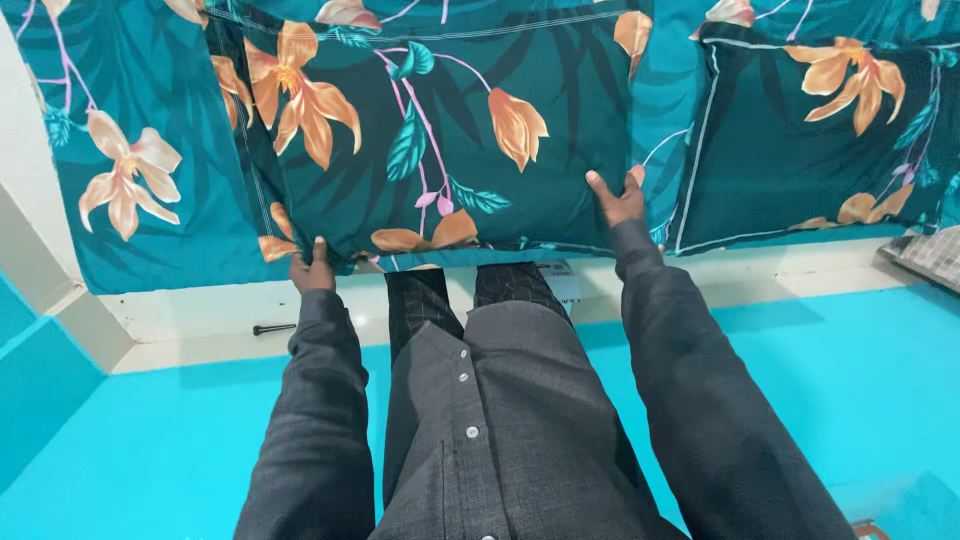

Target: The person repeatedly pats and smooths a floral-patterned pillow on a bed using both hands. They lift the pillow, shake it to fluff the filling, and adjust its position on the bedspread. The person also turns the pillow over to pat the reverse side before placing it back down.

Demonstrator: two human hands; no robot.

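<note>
At bed edge: L hand [313, 270] pinching pillow [440, 140] corner, R hand [620, 200] flat, fingers apart; pillow placed, smoothing left.

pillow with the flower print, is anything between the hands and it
Nothing visible. The left hand grips the pillow at its near left corner, and the right hand presses on its near right edge, both touching the cloth directly.
</note>
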